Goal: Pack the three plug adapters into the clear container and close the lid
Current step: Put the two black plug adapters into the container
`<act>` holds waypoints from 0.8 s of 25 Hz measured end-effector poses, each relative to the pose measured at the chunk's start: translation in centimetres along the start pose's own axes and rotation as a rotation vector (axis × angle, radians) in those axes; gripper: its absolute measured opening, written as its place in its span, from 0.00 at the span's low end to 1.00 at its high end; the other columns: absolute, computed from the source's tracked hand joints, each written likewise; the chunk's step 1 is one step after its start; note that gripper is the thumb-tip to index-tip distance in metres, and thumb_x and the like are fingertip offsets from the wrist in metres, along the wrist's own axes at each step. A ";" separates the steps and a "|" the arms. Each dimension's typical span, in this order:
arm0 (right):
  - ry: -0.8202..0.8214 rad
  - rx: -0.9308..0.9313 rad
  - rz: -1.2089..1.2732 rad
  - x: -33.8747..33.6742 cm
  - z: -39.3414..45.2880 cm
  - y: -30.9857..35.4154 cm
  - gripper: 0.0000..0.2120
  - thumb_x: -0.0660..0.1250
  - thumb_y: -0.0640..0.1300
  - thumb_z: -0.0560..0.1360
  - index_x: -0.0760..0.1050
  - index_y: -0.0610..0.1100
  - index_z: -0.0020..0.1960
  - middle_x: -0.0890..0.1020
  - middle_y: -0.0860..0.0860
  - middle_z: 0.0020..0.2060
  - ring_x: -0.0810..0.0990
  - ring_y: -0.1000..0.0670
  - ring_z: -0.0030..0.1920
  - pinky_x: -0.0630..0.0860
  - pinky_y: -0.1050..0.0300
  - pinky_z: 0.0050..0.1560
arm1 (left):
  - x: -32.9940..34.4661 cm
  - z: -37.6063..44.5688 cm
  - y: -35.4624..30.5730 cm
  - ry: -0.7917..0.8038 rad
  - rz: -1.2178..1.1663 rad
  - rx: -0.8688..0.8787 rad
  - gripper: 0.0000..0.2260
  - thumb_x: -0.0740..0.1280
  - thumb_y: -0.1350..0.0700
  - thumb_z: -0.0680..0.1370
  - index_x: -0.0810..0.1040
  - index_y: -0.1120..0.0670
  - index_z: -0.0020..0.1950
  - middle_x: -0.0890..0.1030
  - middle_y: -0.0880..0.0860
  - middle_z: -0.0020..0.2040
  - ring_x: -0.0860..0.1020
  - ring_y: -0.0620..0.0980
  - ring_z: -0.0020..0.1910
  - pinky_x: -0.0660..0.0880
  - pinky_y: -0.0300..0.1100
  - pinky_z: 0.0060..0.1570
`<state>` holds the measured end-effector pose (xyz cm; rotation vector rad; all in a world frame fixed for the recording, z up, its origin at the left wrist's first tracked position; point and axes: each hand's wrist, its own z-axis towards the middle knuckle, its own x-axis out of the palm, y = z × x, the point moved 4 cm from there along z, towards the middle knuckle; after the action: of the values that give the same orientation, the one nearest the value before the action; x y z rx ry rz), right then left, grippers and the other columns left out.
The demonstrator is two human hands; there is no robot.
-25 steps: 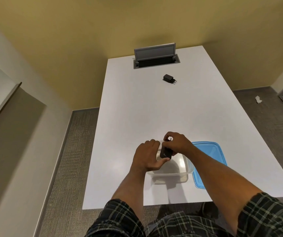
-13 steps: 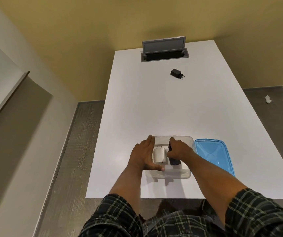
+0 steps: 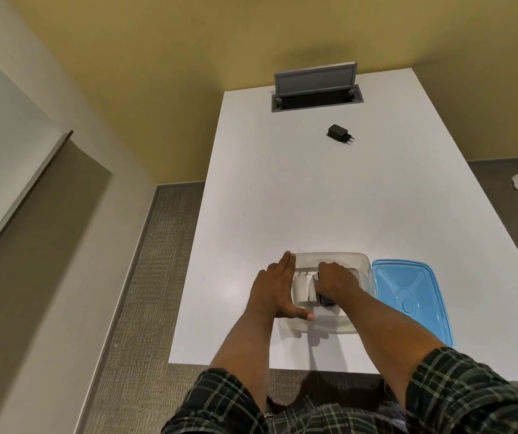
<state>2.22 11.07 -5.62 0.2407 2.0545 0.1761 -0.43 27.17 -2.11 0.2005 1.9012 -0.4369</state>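
No readable text, label, brand, number or sign anywhere. Blue lid: raised moulded shapes only, no letters legible. Black adapter far up table: too small, no markings made out. White adapter in clear container: plain faces, nothing printed visible. Grey flap at table's far end: blank.
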 end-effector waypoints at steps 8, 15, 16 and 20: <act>-0.011 -0.021 -0.146 -0.4 0.3 -0.2 0.17 0.60 0.56 0.79 0.76 0.47 0.61 0.83 0.48 0.56 0.81 0.45 0.56 0.77 0.50 0.53 | -0.3 0.1 0.1 -0.030 0.001 0.011 0.65 0.62 0.17 0.57 0.47 0.54 0.82 0.50 0.52 0.83 0.60 0.55 0.78 0.66 0.53 0.71; -0.183 -0.194 -0.312 -3.5 -0.2 -0.3 0.15 0.60 0.55 0.79 0.78 0.47 0.56 0.84 0.48 0.51 0.83 0.44 0.52 0.74 0.52 0.47 | -2.2 1.4 0.2 -0.148 0.036 0.025 0.48 0.42 0.23 0.72 0.53 0.55 0.82 0.55 0.52 0.83 0.58 0.55 0.80 0.65 0.51 0.71; -0.236 -0.268 -0.310 -4.1 -0.4 -0.1 0.14 0.60 0.54 0.79 0.79 0.46 0.52 0.85 0.47 0.47 0.84 0.43 0.48 0.74 0.53 0.44 | -2.7 1.8 0.1 -0.165 0.026 0.019 0.48 0.39 0.24 0.72 0.53 0.55 0.82 0.55 0.53 0.82 0.58 0.55 0.80 0.65 0.51 0.71; -0.541 -0.468 -0.235 -6.1 -0.5 0.0 0.16 0.69 0.54 0.75 0.76 0.46 0.33 0.78 0.50 0.23 0.77 0.45 0.22 0.73 0.57 0.25 | -4.2 3.9 0.5 -0.229 -0.030 -0.049 0.41 0.40 0.30 0.77 0.55 0.55 0.82 0.57 0.53 0.82 0.58 0.54 0.80 0.64 0.50 0.72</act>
<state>4.60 9.61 -0.22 -0.2238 1.4394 0.3926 4.63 26.38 0.42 0.0849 1.6903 -0.4148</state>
